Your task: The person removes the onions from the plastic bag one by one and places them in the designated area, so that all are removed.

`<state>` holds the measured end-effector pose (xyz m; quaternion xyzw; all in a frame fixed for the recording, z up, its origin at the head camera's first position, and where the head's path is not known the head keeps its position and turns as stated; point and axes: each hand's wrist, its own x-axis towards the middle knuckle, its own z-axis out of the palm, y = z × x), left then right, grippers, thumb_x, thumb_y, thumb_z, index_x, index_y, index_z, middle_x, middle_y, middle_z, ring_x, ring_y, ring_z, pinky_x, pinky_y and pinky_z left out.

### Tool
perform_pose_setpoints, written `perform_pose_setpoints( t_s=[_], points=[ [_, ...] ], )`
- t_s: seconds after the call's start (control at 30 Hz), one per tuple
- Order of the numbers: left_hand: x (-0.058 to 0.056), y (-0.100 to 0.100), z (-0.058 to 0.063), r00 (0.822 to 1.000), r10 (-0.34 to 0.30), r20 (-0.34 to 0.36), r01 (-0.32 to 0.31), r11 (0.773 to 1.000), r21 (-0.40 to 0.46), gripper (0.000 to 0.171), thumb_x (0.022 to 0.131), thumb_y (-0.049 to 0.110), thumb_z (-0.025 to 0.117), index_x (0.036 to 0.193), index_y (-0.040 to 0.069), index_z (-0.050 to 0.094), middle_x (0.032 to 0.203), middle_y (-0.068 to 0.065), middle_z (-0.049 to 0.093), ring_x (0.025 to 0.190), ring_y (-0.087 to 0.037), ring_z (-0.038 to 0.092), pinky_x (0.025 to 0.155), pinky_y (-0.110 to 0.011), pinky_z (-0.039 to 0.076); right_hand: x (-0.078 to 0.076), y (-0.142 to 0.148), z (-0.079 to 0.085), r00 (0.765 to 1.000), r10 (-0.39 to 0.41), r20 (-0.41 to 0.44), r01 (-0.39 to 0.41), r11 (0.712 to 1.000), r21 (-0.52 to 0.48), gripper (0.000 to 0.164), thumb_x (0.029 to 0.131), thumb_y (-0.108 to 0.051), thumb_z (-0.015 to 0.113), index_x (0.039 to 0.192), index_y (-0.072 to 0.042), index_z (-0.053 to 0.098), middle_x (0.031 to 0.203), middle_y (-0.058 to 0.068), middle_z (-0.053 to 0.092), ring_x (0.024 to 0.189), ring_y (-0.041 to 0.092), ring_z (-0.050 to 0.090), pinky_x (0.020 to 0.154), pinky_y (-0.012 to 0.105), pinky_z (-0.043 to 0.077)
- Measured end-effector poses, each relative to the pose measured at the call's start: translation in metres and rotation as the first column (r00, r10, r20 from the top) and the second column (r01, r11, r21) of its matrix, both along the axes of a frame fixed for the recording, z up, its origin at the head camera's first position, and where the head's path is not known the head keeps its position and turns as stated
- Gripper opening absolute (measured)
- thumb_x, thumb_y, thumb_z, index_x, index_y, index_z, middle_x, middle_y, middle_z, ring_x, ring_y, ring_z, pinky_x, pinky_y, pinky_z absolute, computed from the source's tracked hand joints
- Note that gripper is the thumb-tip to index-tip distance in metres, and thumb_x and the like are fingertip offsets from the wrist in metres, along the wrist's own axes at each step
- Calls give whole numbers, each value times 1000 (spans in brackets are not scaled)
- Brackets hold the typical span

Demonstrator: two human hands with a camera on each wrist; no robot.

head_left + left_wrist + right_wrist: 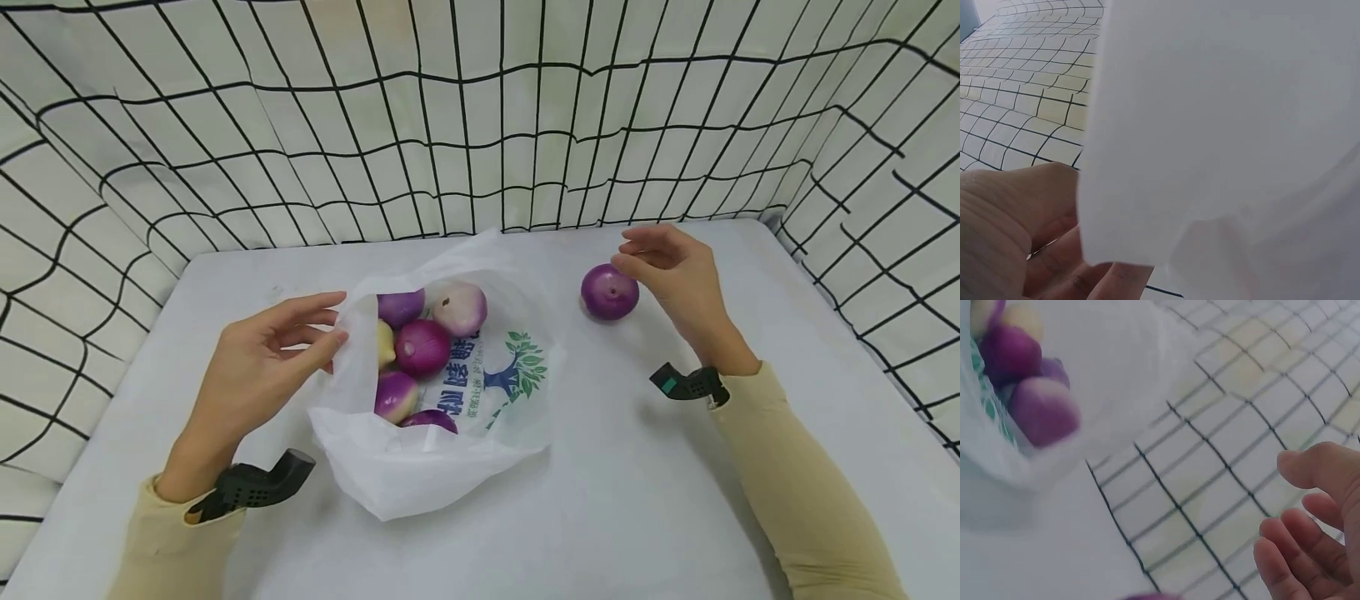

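Observation:
A white plastic bag (435, 475) lies with its mouth facing up, and several red onions (422, 347) show inside it. My left hand (262, 358) is at the bag's left edge, thumb and fingertips right at the plastic with a gap between thumb and forefinger. In the left wrist view the bag (1222, 125) covers those fingertips. A single red onion (610, 292) sits on the table right of the bag. My right hand (675, 279) is over its right side, fingers loosely bent. In the right wrist view this hand (1316, 531) holds nothing.
A white-covered table (600, 517) carries everything. Black wire grid panels (480, 125) over pale sheeting rise along the back and both sides. A blue and green tree print (513, 375) shows on the bag. Each wrist wears a black camera (258, 483).

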<state>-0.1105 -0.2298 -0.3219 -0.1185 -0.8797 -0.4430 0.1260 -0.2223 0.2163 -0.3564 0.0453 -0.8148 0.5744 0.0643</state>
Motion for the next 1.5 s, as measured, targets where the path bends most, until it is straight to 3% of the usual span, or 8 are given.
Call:
perform_pose_setpoints(
  t_s=[0.17,0.37,0.53,0.77,0.87,1.13,1.4,1.5],
  points=[
    [-1,3,0,1000,-12,-7,12,1000,3,44,93,10,77,136,16,69,103,27,68,78,5,72,70,-9,57,14,-28,6,988,138,-65,-134,989,66,38,91,-26,81,126,-17,68,110,-7,72,96,5,72,86,12,58],
    [-1,2,2,1000,-12,-20,13,1000,5,42,93,9,76,134,15,70,102,28,68,79,5,73,71,-10,58,24,-61,4,950,292,-110,-283,954,96,39,90,-13,81,126,-6,68,114,16,72,94,5,71,84,14,60],
    [0,1,2,1000,-15,-21,15,1000,-2,42,93,7,76,134,14,70,103,25,69,78,5,72,69,-10,58,34,-89,-1,892,437,-113,-425,897,120,39,88,-8,82,124,-5,68,111,19,72,97,11,71,90,17,61],
    [0,3,2,1000,-19,-9,19,1000,5,43,93,7,76,135,14,69,108,-9,75,78,5,72,68,-11,58,45,-119,-9,813,577,-83,-568,816,111,42,86,-7,84,124,-4,68,108,14,72,97,16,70,92,23,62],
    [1,1,2,1000,-13,-7,13,1000,-3,44,93,7,76,135,14,69,109,-11,74,78,6,72,70,-10,59,49,-131,-12,769,634,-75,-626,772,107,43,85,-6,84,124,-3,67,107,14,73,95,16,72,90,26,64],
    [1,2,3,999,-31,-18,32,999,22,45,91,3,76,135,12,69,110,-17,75,79,5,72,70,-10,59,54,-150,-17,698,713,-65,-706,701,96,43,82,-5,86,121,-1,68,103,14,74,90,13,74,86,28,65],
    [-1,5,5,999,-39,-33,40,999,15,43,91,3,77,133,12,70,109,-15,75,80,6,72,71,-10,59,55,-151,-16,696,718,-34,-710,694,119,46,81,-5,88,122,-1,68,108,20,74,96,34,74,89,34,65],
    [1,3,4,1000,-18,-24,18,1000,9,43,92,5,77,133,14,71,108,-4,76,80,5,72,71,-10,60,55,-155,-19,674,738,-10,-733,671,116,46,81,-7,87,122,0,67,108,20,74,97,34,75,90,34,65]
  ],
)
